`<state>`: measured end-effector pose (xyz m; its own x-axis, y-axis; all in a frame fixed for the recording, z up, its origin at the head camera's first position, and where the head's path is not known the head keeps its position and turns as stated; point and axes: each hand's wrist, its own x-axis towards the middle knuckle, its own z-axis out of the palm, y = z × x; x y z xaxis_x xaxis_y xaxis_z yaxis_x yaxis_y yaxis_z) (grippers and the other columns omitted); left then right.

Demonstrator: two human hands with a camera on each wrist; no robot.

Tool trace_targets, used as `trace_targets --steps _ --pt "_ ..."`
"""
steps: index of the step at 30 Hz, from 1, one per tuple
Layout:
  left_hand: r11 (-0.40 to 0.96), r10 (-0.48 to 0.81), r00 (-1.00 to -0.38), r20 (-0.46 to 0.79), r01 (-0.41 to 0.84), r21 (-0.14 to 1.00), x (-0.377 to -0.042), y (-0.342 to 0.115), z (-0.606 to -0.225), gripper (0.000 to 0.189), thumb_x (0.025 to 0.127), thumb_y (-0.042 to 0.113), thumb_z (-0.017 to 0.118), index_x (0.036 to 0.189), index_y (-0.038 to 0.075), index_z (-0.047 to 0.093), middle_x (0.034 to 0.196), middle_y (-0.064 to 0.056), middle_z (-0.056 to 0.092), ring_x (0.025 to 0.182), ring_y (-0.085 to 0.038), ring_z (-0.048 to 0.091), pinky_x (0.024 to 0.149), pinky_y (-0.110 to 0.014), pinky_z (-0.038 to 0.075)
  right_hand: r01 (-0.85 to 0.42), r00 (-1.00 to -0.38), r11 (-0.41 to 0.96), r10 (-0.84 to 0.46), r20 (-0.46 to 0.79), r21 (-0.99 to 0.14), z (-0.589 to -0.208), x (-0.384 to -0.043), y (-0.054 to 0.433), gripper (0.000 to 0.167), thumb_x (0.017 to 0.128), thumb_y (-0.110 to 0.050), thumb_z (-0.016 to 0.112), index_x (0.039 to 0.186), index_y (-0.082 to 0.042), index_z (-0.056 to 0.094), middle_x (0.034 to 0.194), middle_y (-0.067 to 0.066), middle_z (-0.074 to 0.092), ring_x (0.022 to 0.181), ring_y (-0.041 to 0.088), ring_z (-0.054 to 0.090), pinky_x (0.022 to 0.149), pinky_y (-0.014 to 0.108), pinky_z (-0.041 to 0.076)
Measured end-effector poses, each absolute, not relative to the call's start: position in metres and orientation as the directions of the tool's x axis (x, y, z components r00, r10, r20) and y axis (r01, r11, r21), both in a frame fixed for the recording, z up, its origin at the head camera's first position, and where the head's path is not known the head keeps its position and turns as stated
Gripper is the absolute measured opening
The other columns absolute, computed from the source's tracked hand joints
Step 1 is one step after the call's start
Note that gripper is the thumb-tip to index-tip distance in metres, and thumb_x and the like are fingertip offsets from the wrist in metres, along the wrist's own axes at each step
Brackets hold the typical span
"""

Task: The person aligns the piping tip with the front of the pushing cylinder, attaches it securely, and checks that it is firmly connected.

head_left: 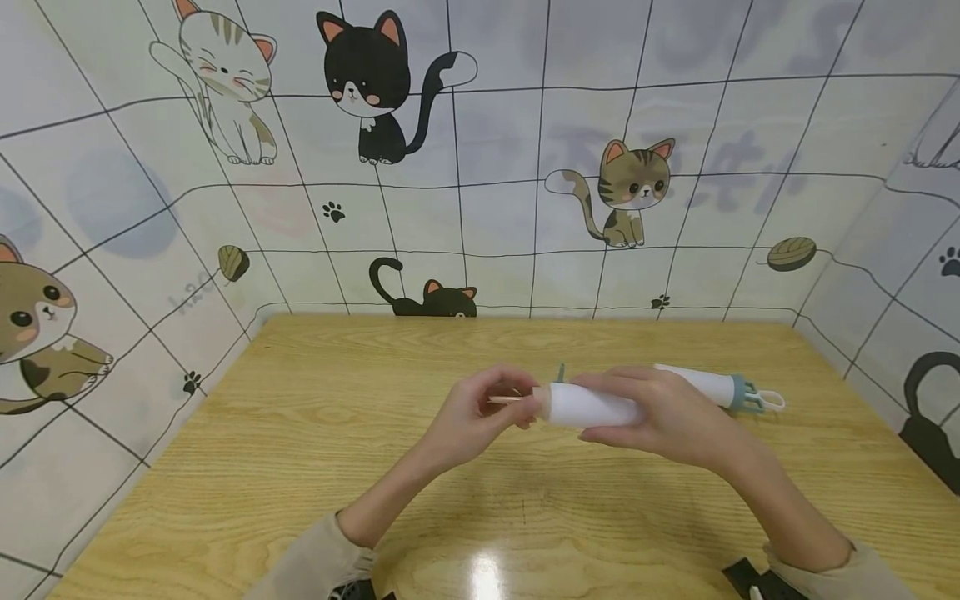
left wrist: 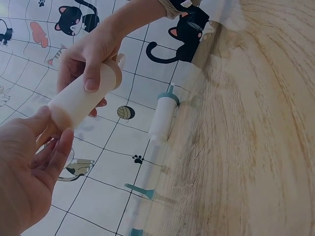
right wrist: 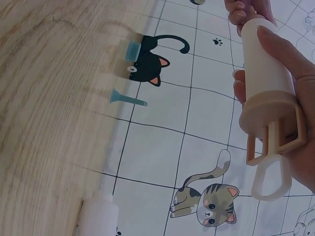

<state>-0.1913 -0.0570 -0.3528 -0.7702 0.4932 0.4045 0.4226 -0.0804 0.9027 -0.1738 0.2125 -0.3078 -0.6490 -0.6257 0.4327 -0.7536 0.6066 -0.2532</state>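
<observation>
A white syringe [head_left: 592,406] lies level between both hands above the table. My right hand [head_left: 667,412] grips its barrel, thumb and fingers on opposite sides. At the front end, the fingers and thumb of my left hand [head_left: 483,412] pinch the beige tip, from which a thin pale spout points left in the head view. The right wrist view shows the syringe's beige rear collar [right wrist: 268,108] with finger grips and a white plunger ring [right wrist: 271,178]. Fingers hide part of the barrel and tip.
Behind the right hand lies a second white syringe [head_left: 708,385] with teal ends and a white ring. A small teal funnel-shaped nozzle [right wrist: 129,98] and another teal piece [right wrist: 132,50] stand on the wooden table [head_left: 337,467]. Cat-patterned sheets [head_left: 495,217] surround the table.
</observation>
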Motion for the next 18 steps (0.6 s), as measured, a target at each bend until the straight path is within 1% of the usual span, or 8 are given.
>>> trace_targets --steps 4,8,12,15,18 --pt "-0.069 0.488 -0.756 0.436 0.465 0.883 -0.1906 -0.0573 -0.3528 0.022 0.095 0.002 0.070 0.116 0.004 0.066 0.113 -0.010 0.069 0.104 -0.020 0.070 0.086 -0.039 0.061 -0.749 -0.655 0.609 -0.622 0.428 -0.261 -0.3078 -0.1744 0.2128 0.051 0.080 -0.030 0.087 0.126 -0.017 0.070 0.109 0.000 0.073 0.088 0.014 0.067 0.066 0.030 0.057" --pt "-0.097 0.480 -0.709 0.517 0.543 0.834 -0.1900 -0.0565 -0.3525 0.027 0.091 -0.003 0.073 0.117 0.002 0.065 0.113 -0.012 0.067 0.105 -0.023 0.068 0.088 -0.039 0.060 -0.744 -0.662 0.611 -0.616 0.428 -0.271 -0.3076 -0.1751 0.2128 0.050 0.080 -0.030 0.088 0.125 -0.016 0.071 0.108 0.001 0.073 0.088 0.015 0.068 0.066 0.030 0.058" --pt "-0.132 0.471 -0.674 0.569 0.584 0.801 -0.1895 -0.0555 -0.3525 0.029 0.090 -0.007 0.072 0.117 0.000 0.065 0.113 -0.014 0.065 0.104 -0.025 0.066 0.089 -0.040 0.060 -0.738 -0.670 0.610 -0.611 0.422 -0.288 -0.3074 -0.1755 0.2127 0.050 0.080 -0.031 0.088 0.124 -0.015 0.072 0.109 0.003 0.073 0.089 0.016 0.069 0.066 0.031 0.058" --pt "-0.128 0.464 -0.678 0.570 0.585 0.801 -0.1891 -0.0551 -0.3525 0.026 0.092 -0.006 0.070 0.117 0.000 0.065 0.114 -0.013 0.065 0.105 -0.024 0.066 0.089 -0.041 0.060 -0.736 -0.672 0.610 -0.610 0.419 -0.294 -0.3073 -0.1755 0.2130 0.050 0.080 -0.031 0.088 0.125 -0.016 0.072 0.110 0.003 0.073 0.089 0.017 0.069 0.066 0.031 0.058" --pt "-0.104 0.459 -0.696 0.552 0.575 0.812 -0.1889 -0.0553 -0.3525 0.023 0.095 -0.003 0.067 0.117 0.002 0.066 0.115 -0.012 0.065 0.106 -0.023 0.066 0.088 -0.041 0.060 -0.739 -0.669 0.608 -0.612 0.423 -0.289 -0.3075 -0.1753 0.2134 0.051 0.080 -0.031 0.088 0.125 -0.016 0.071 0.111 0.003 0.073 0.090 0.017 0.069 0.067 0.031 0.058"
